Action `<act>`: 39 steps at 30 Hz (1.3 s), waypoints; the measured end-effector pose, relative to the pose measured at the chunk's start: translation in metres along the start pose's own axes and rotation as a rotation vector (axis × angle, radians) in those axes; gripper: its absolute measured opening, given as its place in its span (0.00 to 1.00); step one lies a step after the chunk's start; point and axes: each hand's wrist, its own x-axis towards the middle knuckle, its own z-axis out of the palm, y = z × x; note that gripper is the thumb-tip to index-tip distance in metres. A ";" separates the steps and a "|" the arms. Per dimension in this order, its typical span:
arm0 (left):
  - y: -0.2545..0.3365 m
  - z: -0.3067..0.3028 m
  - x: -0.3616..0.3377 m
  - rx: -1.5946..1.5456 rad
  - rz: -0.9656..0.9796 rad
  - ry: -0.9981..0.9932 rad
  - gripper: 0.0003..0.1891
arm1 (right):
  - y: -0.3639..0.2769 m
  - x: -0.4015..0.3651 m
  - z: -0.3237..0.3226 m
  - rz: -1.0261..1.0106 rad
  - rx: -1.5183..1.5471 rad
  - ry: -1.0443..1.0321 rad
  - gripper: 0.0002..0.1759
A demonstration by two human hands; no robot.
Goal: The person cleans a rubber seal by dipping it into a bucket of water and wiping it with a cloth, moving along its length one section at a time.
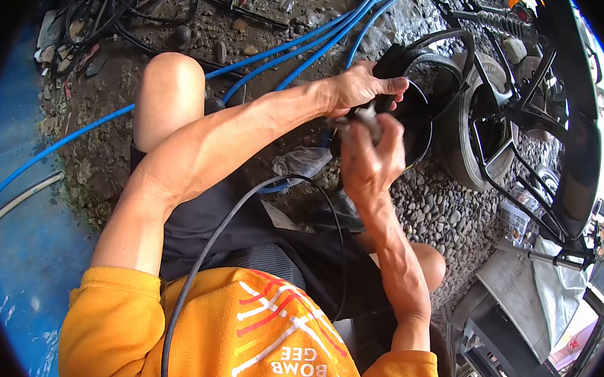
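My left hand point(359, 87) reaches forward and grips the edge of a black rounded part point(412, 70) with thin black cables looped around it. Just below, my right hand point(370, 158) is closed around a small grey metal piece point(363, 116) pressed against the same black part. What exactly the grey piece is cannot be told. Both hands touch each other in front of a small motorcycle wheel point(470, 130). I am squatting, with my knees point(173, 81) on either side.
Several blue hoses point(291, 47) cross the muddy, pebbled ground. A black cable point(202, 258) runs over my lap. Tangled black wires point(118, 7) lie at the far left. The black motorcycle frame point(566, 123) stands at the right, with a blue surface point(24, 253) at the left.
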 end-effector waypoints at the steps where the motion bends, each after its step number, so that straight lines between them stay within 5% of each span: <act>1: 0.002 0.006 -0.003 -0.014 -0.048 0.033 0.18 | 0.002 0.008 0.000 0.025 -0.002 0.040 0.12; 9: 0.020 0.009 -0.004 0.119 -0.093 0.094 0.22 | -0.008 -0.022 -0.007 -0.111 0.082 -0.189 0.11; 12: 0.020 0.013 -0.010 0.212 -0.099 0.108 0.21 | -0.003 -0.013 -0.003 0.016 0.121 -0.074 0.14; 15: 0.004 0.012 -0.009 -0.059 -0.044 -0.122 0.19 | 0.010 0.004 -0.008 0.104 0.134 0.066 0.21; 19: 0.011 0.027 -0.015 -0.347 -0.137 -0.096 0.25 | 0.031 0.018 -0.017 0.112 0.167 0.195 0.21; 22: 0.012 0.037 -0.017 -0.318 -0.092 -0.017 0.28 | 0.034 0.021 -0.022 0.171 0.193 0.277 0.19; 25: 0.001 0.027 -0.012 0.032 0.003 -0.045 0.28 | 0.038 0.028 -0.026 0.209 0.194 0.322 0.17; 32: -0.017 0.041 -0.003 0.084 0.173 -0.061 0.25 | 0.055 0.062 -0.034 0.267 0.105 0.454 0.11; 36: -0.013 0.038 -0.002 0.079 0.231 -0.036 0.26 | 0.042 0.054 -0.033 0.214 0.065 0.301 0.15; 39: -0.001 0.024 -0.008 -0.144 -0.031 -0.016 0.25 | 0.030 0.039 -0.029 0.155 0.179 0.105 0.21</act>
